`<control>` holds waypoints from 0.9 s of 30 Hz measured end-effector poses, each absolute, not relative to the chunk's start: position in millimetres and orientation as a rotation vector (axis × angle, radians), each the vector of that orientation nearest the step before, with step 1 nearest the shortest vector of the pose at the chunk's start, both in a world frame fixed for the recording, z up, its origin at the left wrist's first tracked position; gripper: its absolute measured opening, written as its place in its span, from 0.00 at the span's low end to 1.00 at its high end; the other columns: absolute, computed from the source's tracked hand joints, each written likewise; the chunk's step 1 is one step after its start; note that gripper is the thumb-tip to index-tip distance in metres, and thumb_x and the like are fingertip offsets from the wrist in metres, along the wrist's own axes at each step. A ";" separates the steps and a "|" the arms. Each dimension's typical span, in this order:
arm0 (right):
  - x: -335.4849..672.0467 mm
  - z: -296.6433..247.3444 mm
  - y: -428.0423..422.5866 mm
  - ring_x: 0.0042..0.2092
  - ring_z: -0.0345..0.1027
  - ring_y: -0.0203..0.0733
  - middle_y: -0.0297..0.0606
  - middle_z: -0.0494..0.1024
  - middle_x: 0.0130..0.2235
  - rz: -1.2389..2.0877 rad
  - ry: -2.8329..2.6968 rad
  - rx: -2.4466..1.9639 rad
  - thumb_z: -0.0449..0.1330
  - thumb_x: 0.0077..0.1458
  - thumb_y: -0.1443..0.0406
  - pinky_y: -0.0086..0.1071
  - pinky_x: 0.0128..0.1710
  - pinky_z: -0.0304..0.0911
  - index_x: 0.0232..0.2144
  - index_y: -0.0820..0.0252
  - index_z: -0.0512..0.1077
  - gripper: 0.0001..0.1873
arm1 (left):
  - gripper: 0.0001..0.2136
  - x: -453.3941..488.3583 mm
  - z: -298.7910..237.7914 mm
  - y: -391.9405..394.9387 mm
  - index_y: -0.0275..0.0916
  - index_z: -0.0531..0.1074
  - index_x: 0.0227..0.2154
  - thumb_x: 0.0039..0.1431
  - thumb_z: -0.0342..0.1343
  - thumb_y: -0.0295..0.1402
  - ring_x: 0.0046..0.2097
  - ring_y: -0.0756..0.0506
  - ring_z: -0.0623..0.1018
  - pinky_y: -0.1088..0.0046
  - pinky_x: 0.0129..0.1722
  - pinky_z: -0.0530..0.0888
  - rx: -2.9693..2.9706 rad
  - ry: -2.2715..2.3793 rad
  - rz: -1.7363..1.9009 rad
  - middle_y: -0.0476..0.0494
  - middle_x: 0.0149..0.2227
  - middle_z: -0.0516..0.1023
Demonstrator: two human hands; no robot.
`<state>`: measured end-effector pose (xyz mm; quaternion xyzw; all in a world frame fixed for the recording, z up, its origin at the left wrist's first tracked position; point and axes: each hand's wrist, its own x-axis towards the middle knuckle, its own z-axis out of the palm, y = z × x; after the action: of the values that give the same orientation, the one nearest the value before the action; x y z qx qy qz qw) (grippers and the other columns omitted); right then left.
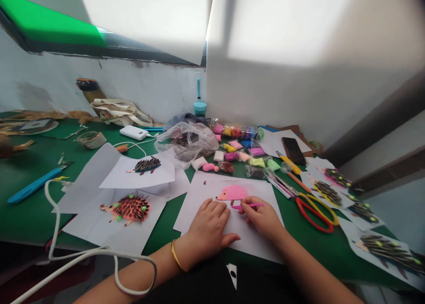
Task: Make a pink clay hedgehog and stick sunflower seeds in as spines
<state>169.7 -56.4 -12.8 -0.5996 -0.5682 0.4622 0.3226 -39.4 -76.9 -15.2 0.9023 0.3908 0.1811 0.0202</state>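
Observation:
A pink clay hedgehog shape [234, 192] with brown feet lies on a white sheet of paper [199, 206] in front of me. My left hand [212, 224] rests flat on that sheet, fingers stretched out just below the hedgehog's head and thumb apart. My right hand [259, 215] pinches a magenta modelling tool [247, 206], which points left close under the hedgehog's belly by its feet. Whether the tool's tip touches the clay I cannot tell.
Bags of coloured clay [255, 151] and a plastic bag of dark seeds [187, 142] lie behind the sheet. Scissors [315, 211], a yellow cutter [288, 163] and a phone [293, 150] are to the right. A hedgehog picture [129, 208] and a white cable [99, 251] are on the left.

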 end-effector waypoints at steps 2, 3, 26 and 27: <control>169.2 -12.4 -55.7 0.24 0.68 0.36 0.37 0.80 0.32 1.210 -1.496 -1.574 0.56 0.56 0.51 0.30 0.25 0.63 0.34 0.58 0.72 0.17 | 0.29 -39.4 -15.8 -77.1 0.36 0.70 0.50 0.57 0.56 0.56 0.53 0.36 0.70 0.52 0.61 0.60 2.798 1.220 0.568 0.36 0.52 0.73; 168.9 -12.2 -55.6 0.24 0.68 0.36 0.37 0.80 0.32 1.208 -1.493 -1.575 0.56 0.56 0.51 0.30 0.25 0.63 0.34 0.58 0.72 0.17 | 0.29 -39.3 -16.0 -77.2 0.36 0.70 0.50 0.57 0.56 0.56 0.53 0.36 0.70 0.52 0.61 0.60 2.798 1.225 0.567 0.37 0.52 0.73; 170.4 -15.4 -58.2 0.25 0.68 0.37 0.34 0.79 0.29 1.126 -1.529 -1.597 0.56 0.56 0.54 0.30 0.26 0.62 0.32 0.57 0.71 0.13 | 0.28 -39.4 -14.3 -77.5 0.36 0.70 0.50 0.57 0.56 0.55 0.53 0.37 0.70 0.52 0.61 0.60 2.788 1.232 0.551 0.38 0.51 0.73; 170.2 -15.9 -58.6 0.25 0.68 0.37 0.33 0.79 0.29 1.116 -1.547 -1.596 0.56 0.56 0.54 0.30 0.27 0.62 0.32 0.57 0.71 0.13 | 0.28 -39.4 -14.6 -77.6 0.36 0.70 0.50 0.57 0.56 0.55 0.53 0.36 0.70 0.52 0.61 0.60 2.790 1.234 0.561 0.37 0.52 0.73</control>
<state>170.2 -58.6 -15.9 -0.6078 -0.5889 0.4247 0.3215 -39.4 -77.6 -14.6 0.8993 0.3979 0.1807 0.0198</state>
